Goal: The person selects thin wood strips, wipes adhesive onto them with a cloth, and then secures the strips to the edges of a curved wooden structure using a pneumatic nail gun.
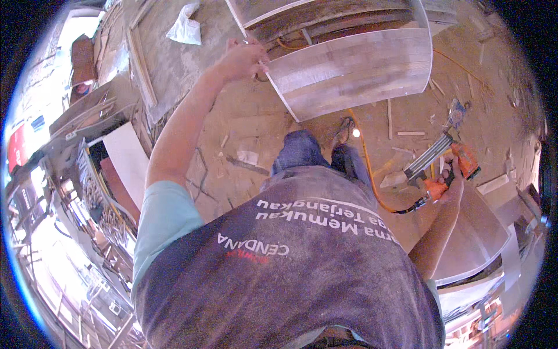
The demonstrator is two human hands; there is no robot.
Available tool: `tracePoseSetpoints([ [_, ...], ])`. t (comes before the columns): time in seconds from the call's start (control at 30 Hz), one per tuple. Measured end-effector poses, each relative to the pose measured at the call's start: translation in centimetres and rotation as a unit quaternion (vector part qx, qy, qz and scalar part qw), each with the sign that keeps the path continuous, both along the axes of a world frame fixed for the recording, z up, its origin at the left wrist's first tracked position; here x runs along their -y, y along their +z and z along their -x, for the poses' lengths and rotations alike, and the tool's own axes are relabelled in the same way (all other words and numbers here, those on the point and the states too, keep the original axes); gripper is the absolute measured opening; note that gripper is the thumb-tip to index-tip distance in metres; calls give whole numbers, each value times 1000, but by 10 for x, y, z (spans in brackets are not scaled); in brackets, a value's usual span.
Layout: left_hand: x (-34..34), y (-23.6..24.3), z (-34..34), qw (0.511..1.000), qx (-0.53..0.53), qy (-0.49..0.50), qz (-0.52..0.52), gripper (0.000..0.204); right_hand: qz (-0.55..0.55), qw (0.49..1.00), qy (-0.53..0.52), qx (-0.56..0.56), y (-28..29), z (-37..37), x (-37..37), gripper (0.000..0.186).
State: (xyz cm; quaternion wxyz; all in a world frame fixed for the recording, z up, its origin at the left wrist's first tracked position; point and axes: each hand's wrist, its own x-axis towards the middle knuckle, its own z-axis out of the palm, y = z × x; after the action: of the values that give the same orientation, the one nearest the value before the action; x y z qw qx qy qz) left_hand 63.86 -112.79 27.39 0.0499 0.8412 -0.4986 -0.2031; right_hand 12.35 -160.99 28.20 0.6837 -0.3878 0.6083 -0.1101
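Wood-grain cabinet (337, 53) upper centre, near panel's (357, 75) long axis left-to-right. Left hand (244, 59) nearer, fingers curled on cabinet's left edge; right hand (454, 175) wrapped round orange nail gun (467, 158), frame right, cabinet up-left of it.

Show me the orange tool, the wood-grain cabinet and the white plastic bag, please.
Orange tool (468, 162): head view, on its orange body.
Wood-grain cabinet (356, 71): head view, on its broad outer panel.
White plastic bag (185, 27): head view, on its crumpled middle.
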Motion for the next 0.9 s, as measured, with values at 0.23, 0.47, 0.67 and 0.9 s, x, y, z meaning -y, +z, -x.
tracePoseSetpoints([
  [0.23,-5,-13,-1,997,53,-59,19,24,79,994,-74,-8,39,11,-114,25],
  [0.47,7,0,18,993,75,-78,41,22,110,973,-202,5,42,44,-257,25],
  [0.67,0,2,12,991,67,-88,74,22,97,971,-220,9,41,56,-365,30],
  [0.9,16,-14,4,993,75,-82,-48,26,82,957,-278,-30,44,65,-443,29],
])
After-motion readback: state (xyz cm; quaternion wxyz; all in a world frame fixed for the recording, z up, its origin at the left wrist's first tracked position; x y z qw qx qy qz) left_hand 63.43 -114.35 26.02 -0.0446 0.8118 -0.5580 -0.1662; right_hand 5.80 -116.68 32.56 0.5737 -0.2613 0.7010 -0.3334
